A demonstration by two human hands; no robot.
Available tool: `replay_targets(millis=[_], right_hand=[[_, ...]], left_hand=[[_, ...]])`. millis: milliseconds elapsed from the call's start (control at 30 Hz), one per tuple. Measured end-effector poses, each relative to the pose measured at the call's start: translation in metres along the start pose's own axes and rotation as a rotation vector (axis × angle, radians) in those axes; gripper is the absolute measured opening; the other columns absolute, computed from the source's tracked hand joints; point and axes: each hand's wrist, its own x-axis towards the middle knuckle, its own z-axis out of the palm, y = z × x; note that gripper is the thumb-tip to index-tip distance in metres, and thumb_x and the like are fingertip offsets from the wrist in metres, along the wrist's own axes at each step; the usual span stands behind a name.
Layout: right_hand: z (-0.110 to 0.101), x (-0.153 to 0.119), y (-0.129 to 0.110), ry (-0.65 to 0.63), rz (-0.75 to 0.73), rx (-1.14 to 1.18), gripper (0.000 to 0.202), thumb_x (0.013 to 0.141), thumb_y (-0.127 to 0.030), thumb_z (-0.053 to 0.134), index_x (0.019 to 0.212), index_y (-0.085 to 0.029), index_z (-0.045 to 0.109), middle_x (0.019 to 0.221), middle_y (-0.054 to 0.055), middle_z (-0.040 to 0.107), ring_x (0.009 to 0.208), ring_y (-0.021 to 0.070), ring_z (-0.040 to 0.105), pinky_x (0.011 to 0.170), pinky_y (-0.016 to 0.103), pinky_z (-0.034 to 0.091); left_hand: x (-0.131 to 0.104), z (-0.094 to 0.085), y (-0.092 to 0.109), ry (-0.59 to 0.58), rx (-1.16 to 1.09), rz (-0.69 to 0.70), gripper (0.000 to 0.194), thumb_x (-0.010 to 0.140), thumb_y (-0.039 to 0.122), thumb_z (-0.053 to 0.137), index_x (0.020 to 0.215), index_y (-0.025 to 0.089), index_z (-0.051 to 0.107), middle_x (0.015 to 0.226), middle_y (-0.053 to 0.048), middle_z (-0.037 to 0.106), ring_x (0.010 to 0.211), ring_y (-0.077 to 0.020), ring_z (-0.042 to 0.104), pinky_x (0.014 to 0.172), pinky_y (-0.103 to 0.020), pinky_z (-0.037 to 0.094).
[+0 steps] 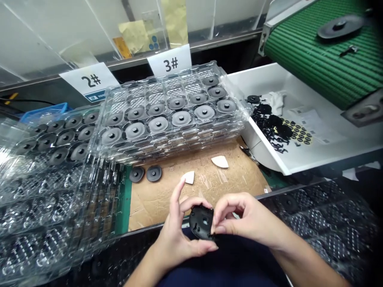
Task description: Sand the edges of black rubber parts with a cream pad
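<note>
My left hand (182, 227) grips a round black plastic disc (200, 223) by its edge, thumb below and fingers above, index finger raised. The disc's inner side faces me, with a small hole near its middle. At the disc's right edge, my right hand (239, 217) is closed in a pinch; whatever lies between its fingertips is too small or hidden to name. Two dark discs with centre knobs, one on the left (137, 174) and one on the right (154, 173), lie on the cardboard beyond my hands.
Stacked clear trays (167, 115) of discs stand behind the cardboard (167, 199), more trays (60, 159) at left. Two white wedge pieces (220, 161) lie on the cardboard. A white bin (314, 155) with small black parts sits below a green conveyor (323, 59). Pliers (248, 153) lie beside it.
</note>
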Motion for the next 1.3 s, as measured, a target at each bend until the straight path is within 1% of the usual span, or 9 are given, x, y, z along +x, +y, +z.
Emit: replay_targets(millis=[167, 300, 433, 633, 767, 900, 1033, 1200, 1300], right_hand=[[-0.011, -0.01, -0.007, 0.056, -0.023, -0.187, 0.011, 0.067, -0.019, 0.073, 0.075, -0.015, 0.066, 0.067, -0.002, 0.063, 0.057, 0.0066, 0.051, 0.052, 0.017, 0.036], [-0.019, -0.015, -0.004, 0.02, -0.021, -0.126, 0.011, 0.067, -0.018, 0.072, 0.07, -0.013, 0.063, 0.063, -0.002, 0.061, 0.056, 0.0058, 0.047, 0.051, 0.017, 0.034], [-0.024, -0.018, -0.003, -0.009, -0.006, -0.117, 0.011, 0.069, -0.021, 0.071, 0.072, -0.013, 0.063, 0.067, 0.001, 0.063, 0.061, 0.0088, 0.052, 0.056, 0.02, 0.037], [-0.021, -0.018, -0.004, 0.027, -0.016, -0.207, 0.011, 0.067, -0.009, 0.068, 0.069, -0.014, 0.059, 0.061, -0.005, 0.054, 0.051, 0.0044, 0.036, 0.047, 0.017, 0.027], [-0.021, -0.018, 0.001, -0.046, -0.059, -0.018, 0.013, 0.066, -0.013, 0.072, 0.071, -0.013, 0.06, 0.066, -0.002, 0.06, 0.056, 0.005, 0.047, 0.053, 0.017, 0.036], [-0.017, -0.018, 0.002, -0.107, -0.094, 0.093, 0.007, 0.07, -0.014, 0.07, 0.07, -0.013, 0.063, 0.073, 0.003, 0.066, 0.068, 0.0115, 0.06, 0.065, 0.024, 0.046], [-0.008, -0.016, 0.001, -0.137, -0.096, 0.166, 0.009, 0.066, -0.01, 0.073, 0.07, -0.013, 0.065, 0.072, 0.003, 0.066, 0.07, 0.0121, 0.062, 0.068, 0.025, 0.047], [0.0, -0.015, 0.004, -0.16, -0.145, 0.179, 0.009, 0.069, -0.006, 0.069, 0.068, -0.014, 0.065, 0.071, 0.002, 0.067, 0.067, 0.0102, 0.062, 0.068, 0.024, 0.049], [0.003, -0.018, 0.009, -0.108, -0.144, 0.203, 0.01, 0.07, -0.006, 0.069, 0.068, -0.014, 0.064, 0.071, 0.001, 0.068, 0.067, 0.0094, 0.063, 0.068, 0.023, 0.05]], left_hand=[[0.01, 0.007, 0.005, 0.008, 0.323, 0.252, 0.111, 0.059, 0.026, 0.076, 0.138, 0.023, -0.001, 0.104, -0.009, 0.059, 0.091, -0.0199, 0.059, 0.085, -0.035, 0.045], [0.01, 0.012, 0.006, 0.02, 0.46, 0.385, 0.11, 0.06, 0.025, 0.077, 0.138, 0.018, 0.0, 0.105, -0.011, 0.059, 0.093, -0.0188, 0.06, 0.085, -0.033, 0.047], [0.007, 0.015, 0.005, 0.022, 0.484, 0.374, 0.11, 0.059, 0.025, 0.077, 0.139, 0.019, 0.002, 0.107, -0.012, 0.059, 0.093, -0.0198, 0.06, 0.085, -0.035, 0.047], [0.007, 0.017, 0.004, 0.002, 0.426, 0.353, 0.11, 0.059, 0.03, 0.077, 0.138, 0.02, 0.001, 0.106, -0.012, 0.06, 0.094, -0.0205, 0.06, 0.086, -0.036, 0.046], [0.006, 0.018, 0.005, 0.011, 0.272, 0.33, 0.111, 0.058, 0.032, 0.077, 0.138, 0.021, 0.001, 0.106, -0.01, 0.059, 0.094, -0.0192, 0.06, 0.087, -0.032, 0.045], [0.002, 0.017, 0.004, 0.009, 0.108, 0.216, 0.113, 0.055, 0.038, 0.077, 0.138, 0.023, 0.002, 0.105, -0.009, 0.06, 0.095, -0.0209, 0.058, 0.087, -0.035, 0.044], [-0.002, 0.016, 0.001, -0.002, 0.004, 0.155, 0.113, 0.053, 0.043, 0.076, 0.138, 0.025, 0.003, 0.104, -0.008, 0.061, 0.091, -0.0209, 0.059, 0.089, -0.038, 0.042], [-0.008, 0.017, 0.0, 0.02, -0.028, 0.19, 0.117, 0.048, 0.041, 0.079, 0.138, 0.025, 0.005, 0.103, -0.007, 0.062, 0.088, -0.02, 0.059, 0.088, -0.037, 0.044], [-0.011, 0.016, -0.002, 0.04, 0.01, 0.259, 0.114, 0.05, 0.036, 0.08, 0.138, 0.023, 0.007, 0.105, -0.009, 0.061, 0.092, -0.0206, 0.06, 0.088, -0.036, 0.045]])
